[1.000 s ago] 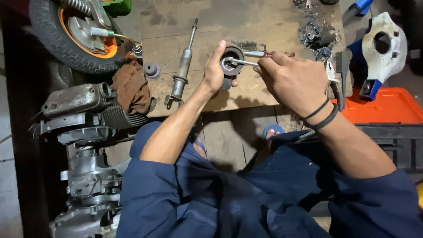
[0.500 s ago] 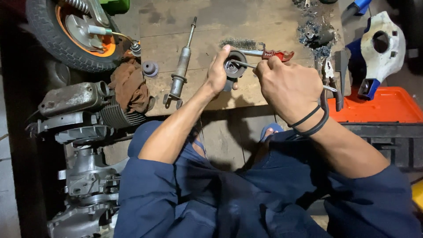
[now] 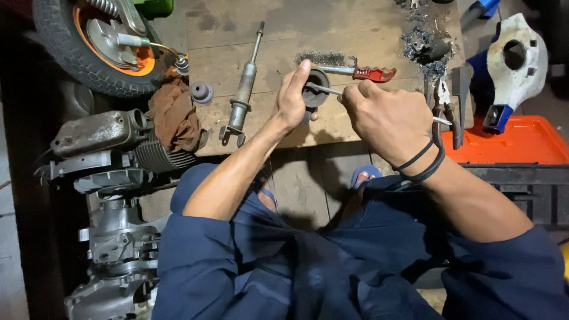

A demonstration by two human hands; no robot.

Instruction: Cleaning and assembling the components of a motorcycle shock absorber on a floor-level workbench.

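Observation:
My left hand (image 3: 291, 98) grips a small dark round metal part (image 3: 315, 89) above a wooden board (image 3: 284, 35). My right hand (image 3: 385, 118) holds a thin metal rod-like tool (image 3: 325, 89) whose tip pokes into the round part. Black bands circle my right wrist. A wire brush with a red handle (image 3: 361, 72) lies on the board just behind the two hands.
A shock absorber (image 3: 243, 89) and a small grey rubber bush (image 3: 201, 92) lie on the board. A wheel with an orange hub (image 3: 95, 44) and an engine (image 3: 112, 160) sit at left. Pliers (image 3: 447, 112), an orange tray (image 3: 515, 142) and a white-blue body part (image 3: 515, 59) are at right.
Both hands with the round part have shifted slightly. The rod has turned a little in the part. The red-handled brush stays on the board.

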